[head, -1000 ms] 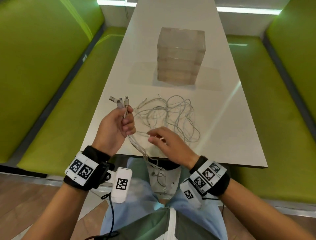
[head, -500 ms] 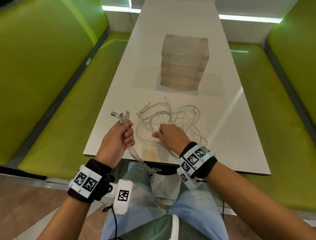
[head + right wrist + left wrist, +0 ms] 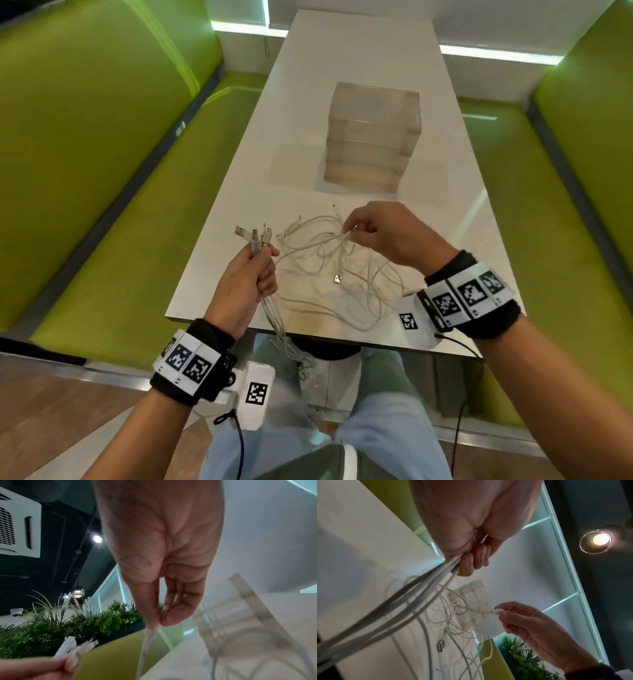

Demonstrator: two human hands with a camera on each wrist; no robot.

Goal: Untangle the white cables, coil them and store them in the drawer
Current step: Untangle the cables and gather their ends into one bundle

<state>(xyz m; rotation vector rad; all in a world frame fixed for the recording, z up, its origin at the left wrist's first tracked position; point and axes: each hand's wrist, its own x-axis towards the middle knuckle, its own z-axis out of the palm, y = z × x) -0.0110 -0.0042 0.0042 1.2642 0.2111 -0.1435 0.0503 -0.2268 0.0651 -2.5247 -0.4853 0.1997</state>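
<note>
A tangle of white cables [image 3: 329, 274] lies on the white table [image 3: 342, 85] near its front edge. My left hand [image 3: 253, 274] grips a bundle of several cable ends, their plugs [image 3: 255, 234] sticking up above the fist, with the strands hanging down over the table edge [image 3: 402, 601]. My right hand [image 3: 373, 229] pinches one cable's plug end [image 3: 496, 611] between thumb and forefinger, lifted just above the tangle [image 3: 149, 628]. A loose USB plug [image 3: 337, 279] lies in the middle of the pile. The clear drawer unit [image 3: 371, 137] stands beyond the cables, its drawers shut.
Green benches [image 3: 137, 222] flank the table on both sides. Green plants [image 3: 60, 628] stand behind the left bench. My knees are under the table's front edge [image 3: 308, 337].
My right hand has moved forward from the near side of the tangle and picked up one plug end, lifting it. The left hand has kept its grip on the bundle.
</note>
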